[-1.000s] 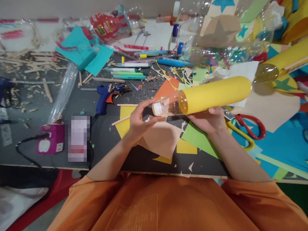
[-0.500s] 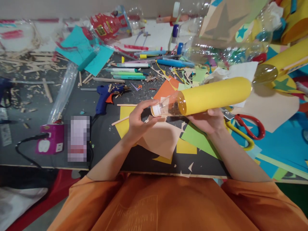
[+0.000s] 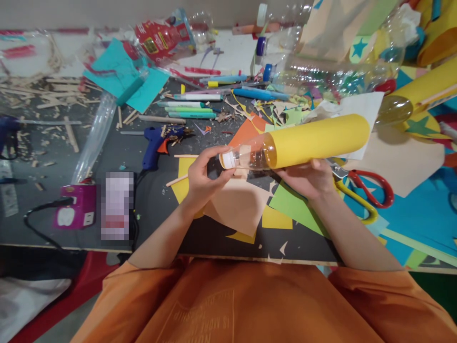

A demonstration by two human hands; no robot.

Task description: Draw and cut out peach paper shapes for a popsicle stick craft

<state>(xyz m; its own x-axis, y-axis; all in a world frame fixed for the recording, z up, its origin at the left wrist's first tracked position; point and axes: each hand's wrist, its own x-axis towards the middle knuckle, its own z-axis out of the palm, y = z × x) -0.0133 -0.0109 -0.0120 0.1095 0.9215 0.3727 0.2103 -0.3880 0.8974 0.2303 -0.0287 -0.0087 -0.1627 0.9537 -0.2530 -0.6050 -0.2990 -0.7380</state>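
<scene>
A clear plastic bottle with a white cap lies almost level above the table, its body wrapped in yellow paper. The thumb and fingers of my left hand close round the capped neck. Under the wrapped body, my right hand supports it with the thumb along the near side; its other fingers are partly hidden beneath. Below the bottle are a peach paper sheet and a green sheet. Scissors with red and yellow handles lie beside my right wrist.
A blue glue gun and a purple power box with cords lie to the left. Markers and wood scraps litter the middle and back. Clear bottles lie at the back right, and another yellow-wrapped bottle at the right.
The bottle and its cap have shifted slightly left, together with my left hand. The yellow paper's left edge now sits a little farther from the cap. My right hand stays nearly in place.
</scene>
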